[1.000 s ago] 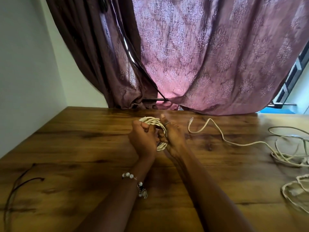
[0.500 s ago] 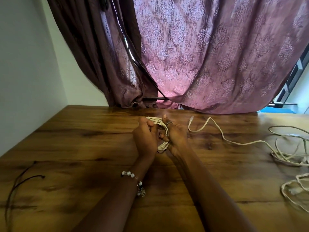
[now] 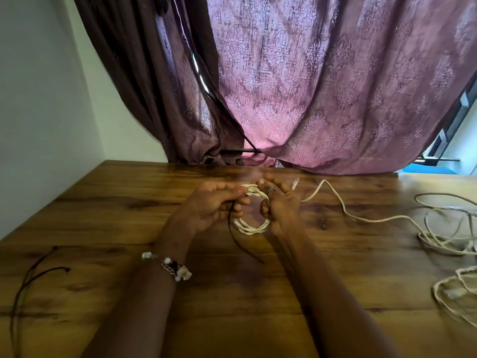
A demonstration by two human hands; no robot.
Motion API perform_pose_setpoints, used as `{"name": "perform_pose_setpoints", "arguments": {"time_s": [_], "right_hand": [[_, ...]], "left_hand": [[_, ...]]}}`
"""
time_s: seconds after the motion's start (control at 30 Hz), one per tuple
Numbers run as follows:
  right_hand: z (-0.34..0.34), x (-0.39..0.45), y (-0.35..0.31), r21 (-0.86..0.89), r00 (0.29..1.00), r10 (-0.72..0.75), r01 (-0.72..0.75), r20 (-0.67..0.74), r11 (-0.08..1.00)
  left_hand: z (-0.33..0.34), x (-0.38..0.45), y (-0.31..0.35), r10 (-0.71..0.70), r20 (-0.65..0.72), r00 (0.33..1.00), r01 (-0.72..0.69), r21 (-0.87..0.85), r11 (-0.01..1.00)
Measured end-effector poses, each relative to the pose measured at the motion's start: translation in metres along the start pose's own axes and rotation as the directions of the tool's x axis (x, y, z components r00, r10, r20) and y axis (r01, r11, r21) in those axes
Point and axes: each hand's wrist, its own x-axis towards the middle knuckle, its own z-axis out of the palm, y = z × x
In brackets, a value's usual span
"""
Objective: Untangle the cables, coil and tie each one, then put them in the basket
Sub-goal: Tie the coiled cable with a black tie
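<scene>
Above wooden table point(image 3: 108, 218): both hands' fingers pinch cream coil point(image 3: 251, 224); loose cables point(image 3: 438, 233) right, black ties point(image 3: 31, 275) left.

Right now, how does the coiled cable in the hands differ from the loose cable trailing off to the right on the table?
The coiled cable is wound into a small tight ring; the loose cable sprawls in open curves across the table.
The coiled cable is held up by the left hand and right hand; the loose cable lies untouched on the wood.
A dark tie hangs beside the coiled cable; none is near the loose cable.
Both are cream-white.
</scene>
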Motion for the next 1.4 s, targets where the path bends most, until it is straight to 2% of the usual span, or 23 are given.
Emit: {"name": "perform_pose_setpoints", "arguments": {"time_s": [0.17, 0.27, 0.37, 0.47, 0.57, 0.63, 0.7, 0.8, 0.9, 1.03, 1.13, 1.3, 1.4], "right_hand": [[-0.009, 0.005, -0.002, 0.016, 0.999, 0.032, -0.032, -0.04, 0.999], [-0.007, 0.004, -0.002, -0.004, 0.999, 0.02, -0.02, -0.031, 1.0], [-0.004, 0.002, -0.002, -0.02, 1.0, 0.014, -0.015, -0.023, 1.0], [-0.005, 0.003, -0.003, -0.033, 0.999, 0.004, -0.005, -0.033, 0.999], [-0.007, 0.002, -0.006, -0.053, 1.0, -0.009, 0.007, -0.03, 0.999], [-0.006, 0.002, -0.007, -0.087, 0.999, -0.024, 0.021, -0.034, 0.996], [-0.006, 0.001, -0.008, -0.089, 0.999, -0.036, 0.033, -0.026, 0.995], [-0.008, -0.001, -0.009, -0.079, 0.999, -0.047, 0.046, -0.001, 0.996], [-0.009, -0.001, -0.01, -0.093, 0.997, -0.066, 0.069, 0.036, 0.993], [-0.008, -0.003, -0.011, -0.17, 0.978, -0.145, 0.17, 0.148, 0.971], [-0.011, -0.001, -0.012, -0.169, 0.956, -0.185, 0.226, 0.228, 0.959], [-0.013, 0.008, -0.005, -0.141, 0.944, -0.175, 0.221, 0.281, 0.965], [-0.018, 0.015, -0.003, -0.321, 0.969, -0.1, 0.171, 0.227, 0.931]], "left_hand": [[-0.019, -0.005, 0.017, 0.173, 0.004, 0.985, -0.163, -0.305, 0.938], [-0.017, -0.002, 0.016, 0.219, -0.172, 0.96, -0.26, -0.273, 0.926], [-0.023, 0.007, 0.012, 0.193, -0.391, 0.9, -0.315, -0.275, 0.908], [-0.038, 0.013, 0.011, 0.17, -0.505, 0.846, -0.338, -0.263, 0.904], [-0.043, 0.014, 0.009, 0.139, -0.5, 0.855, -0.353, -0.364, 0.862], [-0.04, 0.013, 0.01, 0.125, -0.443, 0.888, -0.355, -0.488, 0.797], [-0.033, 0.011, 0.012, 0.156, -0.384, 0.91, -0.356, -0.535, 0.766], [-0.016, 0.007, 0.012, 0.198, -0.315, 0.928, -0.322, -0.414, 0.851], [0.004, 0.009, -0.001, 0.231, -0.246, 0.941, -0.263, -0.107, 0.959], [0.015, 0.015, -0.018, 0.275, -0.218, 0.937, -0.249, 0.136, 0.959], [0.017, 0.016, -0.023, 0.281, -0.261, 0.924, -0.231, 0.207, 0.951], [0.018, 0.014, -0.022, 0.259, -0.277, 0.925, -0.199, 0.229, 0.953], [0.02, 0.012, -0.02, 0.245, -0.259, 0.934, -0.181, 0.246, 0.952]]}}
